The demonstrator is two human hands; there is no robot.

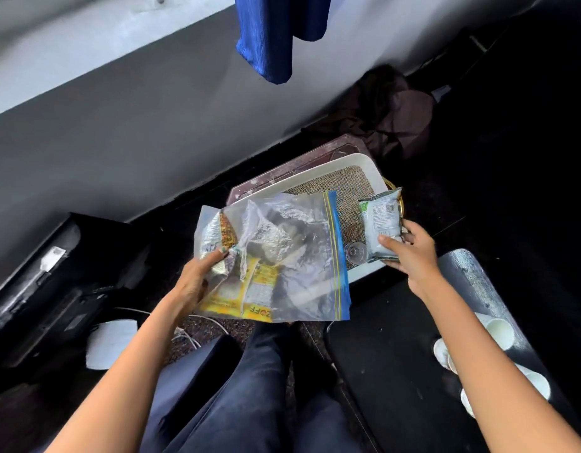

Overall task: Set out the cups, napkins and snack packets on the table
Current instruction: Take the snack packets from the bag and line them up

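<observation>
My left hand point(197, 276) grips a clear zip bag point(292, 243) with a blue seal strip, held above my lap. Inside it lie a yellow snack packet point(249, 295) and a brown-patterned packet point(225, 232). My right hand point(410, 253) holds a white and green snack packet point(380, 220) over the right end of a white tray point(357, 161) with a woven mat. The tray rests on a small brown table point(282, 171). A clear glass point(354, 253) lies on the tray beside the packet. Several white paper cups point(498, 331) lie at the right by my forearm.
A grey wall point(135, 125) runs behind the table, with blue cloth point(269, 37) hanging above. Dark cloth point(390, 116) is piled beyond the table. A black case point(47, 289) lies at the left, a white object point(109, 344) and cables near it. A black seat point(397, 371) is at my right.
</observation>
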